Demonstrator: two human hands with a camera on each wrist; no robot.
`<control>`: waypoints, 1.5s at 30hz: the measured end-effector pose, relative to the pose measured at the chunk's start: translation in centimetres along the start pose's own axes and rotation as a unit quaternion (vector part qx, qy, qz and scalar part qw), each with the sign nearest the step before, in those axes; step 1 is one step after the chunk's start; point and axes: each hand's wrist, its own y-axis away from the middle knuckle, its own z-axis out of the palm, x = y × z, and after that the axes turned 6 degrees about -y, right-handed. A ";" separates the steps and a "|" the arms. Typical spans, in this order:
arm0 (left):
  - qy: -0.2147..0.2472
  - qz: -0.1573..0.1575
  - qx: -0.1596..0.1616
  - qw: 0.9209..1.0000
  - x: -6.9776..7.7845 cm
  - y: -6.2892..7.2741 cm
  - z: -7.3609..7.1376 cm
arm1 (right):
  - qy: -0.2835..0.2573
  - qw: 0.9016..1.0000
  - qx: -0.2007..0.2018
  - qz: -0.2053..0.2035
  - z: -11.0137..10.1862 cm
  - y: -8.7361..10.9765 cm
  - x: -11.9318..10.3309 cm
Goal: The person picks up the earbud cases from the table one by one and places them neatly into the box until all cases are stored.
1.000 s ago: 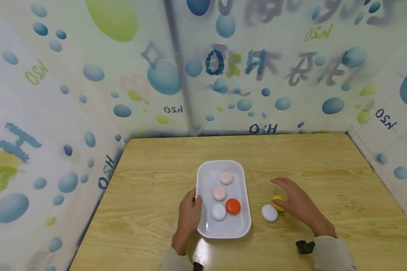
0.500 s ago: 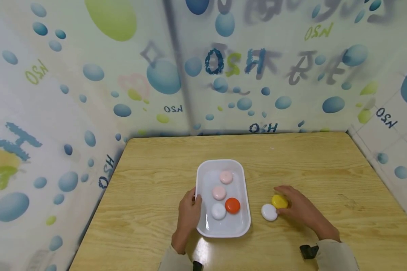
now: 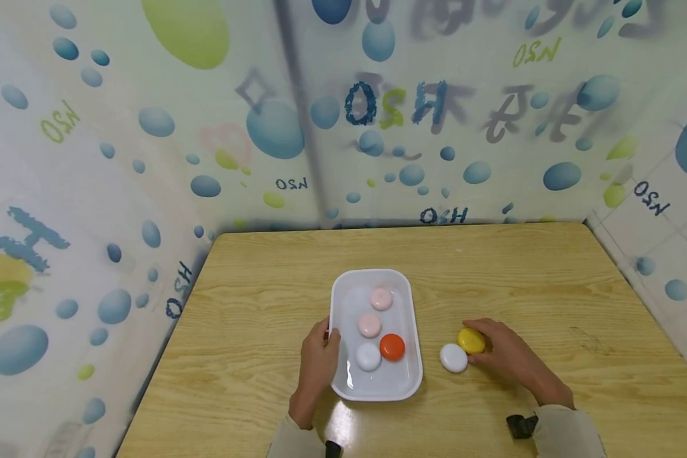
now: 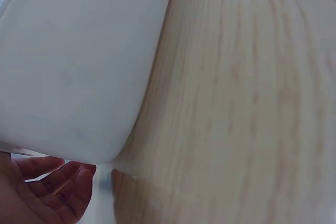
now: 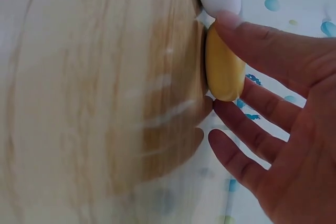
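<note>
A white rectangular tray (image 3: 376,390) stands on the table, holding two pale pink discs, one white disc (image 3: 369,357) and an orange-red disc (image 3: 392,347). My left hand (image 3: 319,359) holds the tray by its left side; the left wrist view shows curled fingers (image 4: 76,195) by the tray's corner. To the right of the tray, my right hand (image 3: 509,356) grips a glossy rounded yellow disc (image 3: 471,341) between thumb and fingers, and the disc is still on the tabletop. Touching or nearly touching it is a white disc (image 3: 453,358), whose side shows a dark slot in the right wrist view.
The wooden table (image 3: 252,292) reaches back to a wall covering (image 3: 469,140) printed with blue and green bubbles. Similar covering stands at the left and right sides. Bare tabletop lies between the tray and the loose discs.
My right hand has come down around the yellow disc, with its fingers closing in on it. My left hand, the tray and its discs have stayed in place.
</note>
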 end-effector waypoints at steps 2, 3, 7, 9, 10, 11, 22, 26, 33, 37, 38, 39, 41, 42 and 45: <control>0.002 0.000 -0.001 1.000 0.0 0.0 0.0 | 0.006 1.000 0.001 -0.002 0.1 -0.1 0.1; 0.003 0.001 -0.001 1.000 0.0 0.0 0.0 | 0.009 1.000 0.002 -0.003 0.2 -0.1 0.1; 0.005 0.005 0.004 1.000 -0.1 -0.1 0.0 | 0.025 1.000 0.008 -0.003 0.4 -0.3 0.3; 0.004 0.008 0.007 1.000 -0.1 -0.1 0.0 | 0.031 0.999 0.014 -0.003 0.5 -0.4 0.3; 0.004 0.009 0.008 1.000 -0.2 -0.1 0.0 | 0.034 0.999 0.017 -0.003 0.5 -0.4 0.3; 0.003 0.011 0.009 1.000 -0.2 -0.2 0.0 | 0.036 0.999 0.019 -0.004 0.5 -0.4 0.2; 0.006 0.017 0.013 1.000 -0.4 -0.1 0.1 | 0.041 0.999 0.027 -0.005 0.6 -0.3 0.1; 0.008 0.013 0.010 1.000 -0.4 -0.1 0.1 | 0.038 0.999 0.026 -0.006 0.5 -0.3 0.1; 0.004 0.006 0.001 1.000 -0.3 -0.1 0.0 | 0.035 0.999 0.033 -0.010 0.1 -0.6 0.0; 0.003 0.004 0.000 1.000 -0.4 -0.1 0.0 | 0.049 0.998 0.041 -0.024 -0.2 -1.1 -0.3; 0.004 0.003 0.000 1.000 -0.4 -0.1 0.0 | 0.048 0.998 0.042 -0.029 -0.2 -1.2 -0.5; 0.004 0.002 -0.001 1.000 -0.5 -0.1 0.0 | 0.047 0.997 0.044 -0.033 -0.3 -1.3 -0.7; 0.005 -0.002 -0.003 1.000 -0.4 -0.1 0.1 | 0.042 0.997 0.047 -0.039 -0.4 -1.5 -1.1; 0.006 -0.002 -0.002 1.000 -0.4 -0.1 0.1 | 0.038 0.997 0.049 -0.042 -0.4 -1.6 -1.3; 0.009 -0.004 -0.001 1.000 -0.3 -0.1 0.0 | 0.031 0.997 0.056 -0.051 -0.5 -1.9 -2.0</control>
